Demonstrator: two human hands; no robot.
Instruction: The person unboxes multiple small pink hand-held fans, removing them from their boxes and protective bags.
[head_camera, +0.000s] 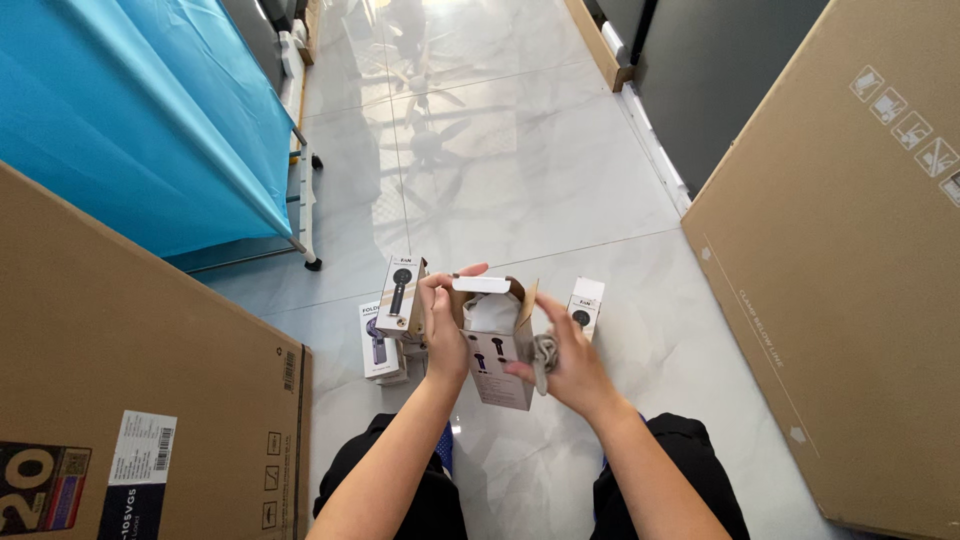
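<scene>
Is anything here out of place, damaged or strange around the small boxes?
Nothing looks damaged or spilled. The small box between the left hand and right hand is open at the top, with white wrapping showing inside. Other small boxes stand on the tiled floor. One box stands apart to the right.

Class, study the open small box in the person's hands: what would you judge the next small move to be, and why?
Probably press the white insert down into the open box. It sits at the mouth, flaps up; the left hand pinches it while the right hand steadies the box, a grey cord in its grip.
</scene>
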